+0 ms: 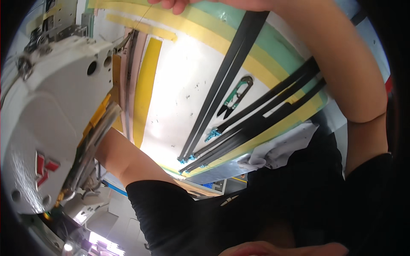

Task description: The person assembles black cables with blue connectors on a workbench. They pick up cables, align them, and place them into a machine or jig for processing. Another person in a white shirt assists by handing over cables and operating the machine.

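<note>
My right hand reaches to the top edge of the view, cut off by the frame, with its fingertips pinched on a thin thread. That thread runs down toward the white sewing machine head at the left. My left forearm passes under the machine head, and the hand itself is hidden behind it. Several long black strips lie diagonally on the white table top, apart from both hands.
Green-handled thread snips lie beside the black strips. Small blue clips sit at the strip ends. Yellow tape bands and a green band mark the table. A white cloth hangs at the near edge by my black-clad torso.
</note>
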### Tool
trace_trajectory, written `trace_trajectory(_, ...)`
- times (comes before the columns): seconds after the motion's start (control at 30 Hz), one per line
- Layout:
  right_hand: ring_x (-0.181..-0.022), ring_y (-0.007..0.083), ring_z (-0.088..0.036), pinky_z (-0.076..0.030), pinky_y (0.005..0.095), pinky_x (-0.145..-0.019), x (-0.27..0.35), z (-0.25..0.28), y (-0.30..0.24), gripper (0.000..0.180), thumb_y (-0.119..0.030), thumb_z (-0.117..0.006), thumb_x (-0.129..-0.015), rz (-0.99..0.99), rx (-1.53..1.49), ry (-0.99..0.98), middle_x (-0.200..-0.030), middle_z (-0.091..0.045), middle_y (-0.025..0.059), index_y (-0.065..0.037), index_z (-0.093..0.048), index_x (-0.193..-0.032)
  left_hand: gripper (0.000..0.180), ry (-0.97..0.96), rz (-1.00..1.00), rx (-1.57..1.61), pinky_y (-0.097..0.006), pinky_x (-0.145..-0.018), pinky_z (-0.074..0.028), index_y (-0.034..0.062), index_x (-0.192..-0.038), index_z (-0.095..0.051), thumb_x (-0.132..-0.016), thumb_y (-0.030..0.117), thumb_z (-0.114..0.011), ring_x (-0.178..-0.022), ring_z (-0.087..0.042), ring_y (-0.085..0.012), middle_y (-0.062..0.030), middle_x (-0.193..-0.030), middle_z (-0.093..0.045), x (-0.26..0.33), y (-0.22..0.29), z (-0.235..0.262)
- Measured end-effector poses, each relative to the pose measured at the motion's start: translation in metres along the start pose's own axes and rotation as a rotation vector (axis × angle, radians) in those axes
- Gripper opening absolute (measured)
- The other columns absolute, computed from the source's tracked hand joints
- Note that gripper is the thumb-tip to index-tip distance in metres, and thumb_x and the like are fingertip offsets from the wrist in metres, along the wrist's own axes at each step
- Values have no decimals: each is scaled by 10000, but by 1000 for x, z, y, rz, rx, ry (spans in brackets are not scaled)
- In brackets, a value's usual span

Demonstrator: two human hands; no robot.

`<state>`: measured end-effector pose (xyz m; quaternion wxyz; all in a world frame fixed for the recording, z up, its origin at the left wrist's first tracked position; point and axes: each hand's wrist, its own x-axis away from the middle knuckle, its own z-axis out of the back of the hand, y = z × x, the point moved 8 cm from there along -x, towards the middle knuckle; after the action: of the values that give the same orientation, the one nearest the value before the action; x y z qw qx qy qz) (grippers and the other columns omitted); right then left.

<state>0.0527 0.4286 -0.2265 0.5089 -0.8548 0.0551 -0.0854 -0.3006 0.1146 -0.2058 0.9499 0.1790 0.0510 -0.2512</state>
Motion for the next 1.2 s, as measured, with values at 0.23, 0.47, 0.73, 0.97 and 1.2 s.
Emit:
trace_trajectory(0.23, -736, 188, -544, -440, 332, -694, 8, 9, -27, 142, -165, -552, -851, -423, 286, -128, -814, -627, 56, -62, -649, -833, 310, -31, 14, -25, -423, -983, -490, 18, -1212, -690, -1033, 228, -551, -1155, -621, -327, -194, -1284, -652, 8, -5, -1)
trace_trajectory(0.47, -715, 203, -540, -437, 348, -679, 13, -4, -28, 125, -153, -540, -829, -376, 525, -28, -793, -633, 72, -69, -631, -815, 307, -52, -7, -20, -423, -981, -491, 19, -1209, -691, -1030, 229, -556, -1157, -622, -322, -192, -1287, -652, 2, 6, -4)
trace_trajectory(0.73, -718, 223, -642, -509, 356, -719, -8, -16, -15, 187, -155, -589, -891, 406, 1122, -10, -755, -691, 83, -31, -725, -856, 304, -72, -11, -38, -423, -979, -492, 20, -1207, -691, -1027, 229, -563, -1159, -622, -316, -191, -1289, -652, 5, 5, 9)
trace_trajectory(0.97, -869, 216, -716, -596, 380, -699, -84, -61, 15, 79, -123, -718, -898, 258, 1873, -144, -947, -756, 83, -66, -771, -913, 302, -81, -36, -22, -422, -977, -492, 22, -1205, -691, -1024, 230, -568, -1160, -623, -311, -190, -1291, -653, -2, 8, 4)
trace_trajectory(1.2, -738, 213, -693, -552, 364, -654, -58, -66, 2, 166, -168, -668, -878, 490, 1861, -538, -792, -733, 71, -33, -761, -852, 299, -84, -18, -38, -422, -975, -493, 23, -1202, -692, -1021, 230, -574, -1162, -623, -306, -188, -1294, -653, 4, 4, 10)
